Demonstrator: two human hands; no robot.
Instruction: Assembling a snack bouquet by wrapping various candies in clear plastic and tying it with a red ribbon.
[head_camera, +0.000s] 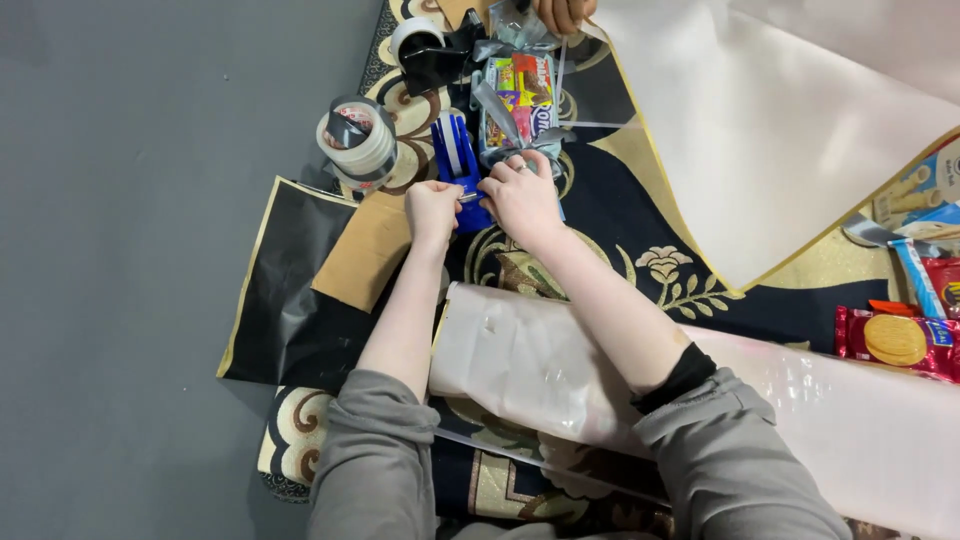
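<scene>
Apparently mid-wrap: left hand (432, 210) & right hand (520, 195) both pinched shut on blue tape dispenser (458, 165), at 7 o'clock of clear snack bundle (520, 100); next needs steady pull w/ firm grip

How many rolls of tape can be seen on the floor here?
2: a stack of tape rolls counted as one left of the blue dispenser, and a white roll near the top edge. The stack may hold more.
</scene>
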